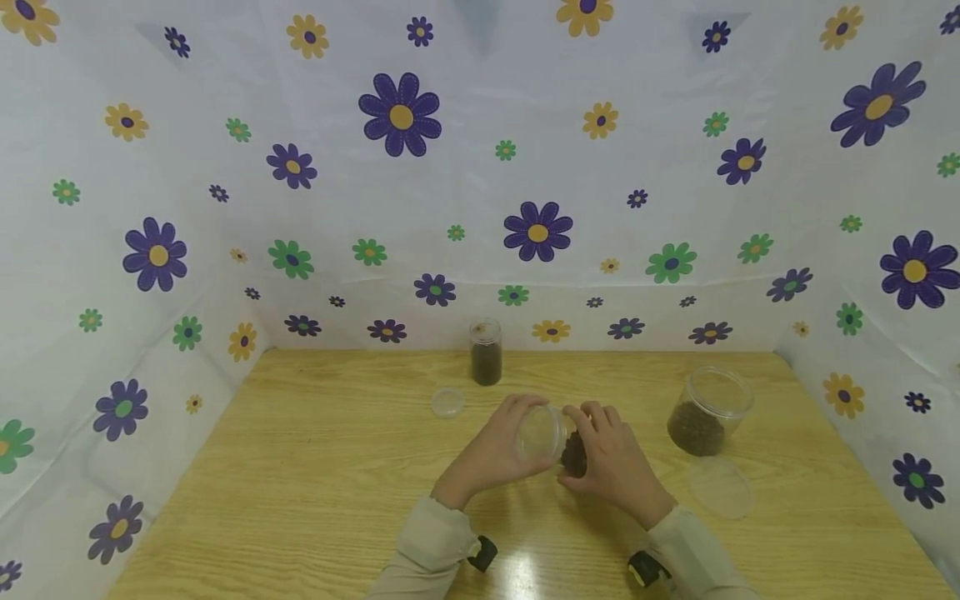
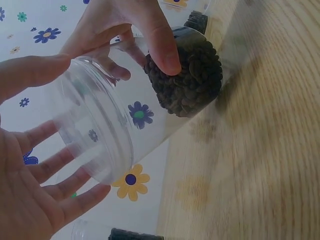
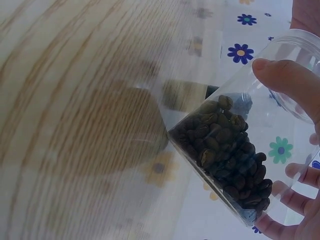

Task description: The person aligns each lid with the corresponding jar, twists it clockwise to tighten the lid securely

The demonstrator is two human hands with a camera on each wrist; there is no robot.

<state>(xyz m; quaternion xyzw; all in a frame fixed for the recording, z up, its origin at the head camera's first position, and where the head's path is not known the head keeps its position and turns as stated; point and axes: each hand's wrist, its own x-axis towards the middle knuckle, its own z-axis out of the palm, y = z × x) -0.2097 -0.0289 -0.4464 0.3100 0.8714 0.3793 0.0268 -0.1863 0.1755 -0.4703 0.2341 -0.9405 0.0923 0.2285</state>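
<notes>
A clear jar [image 2: 155, 125], part filled with dark coffee beans [image 3: 220, 150], is tilted with its bottom edge down at the table. Its clear screw lid [image 2: 95, 125] end points up and to the left. My left hand [image 1: 491, 450] holds the jar at that lid, thumb on one side and fingers spread round the other. My right hand [image 1: 617, 462] grips the jar's body, with its thumb [image 3: 285, 80] along the clear wall above the beans. In the head view the fingers hide part of the jar.
A wide clear jar [image 1: 697, 421] with dark contents stands at the right, a clear round lid [image 1: 720, 487] lying in front of it. Farther back is a slim jar [image 1: 487, 362] of dark contents, near a small clear lid [image 1: 447, 403]. A flowered curtain [image 1: 465, 183] surrounds the wooden table [image 1: 300, 475].
</notes>
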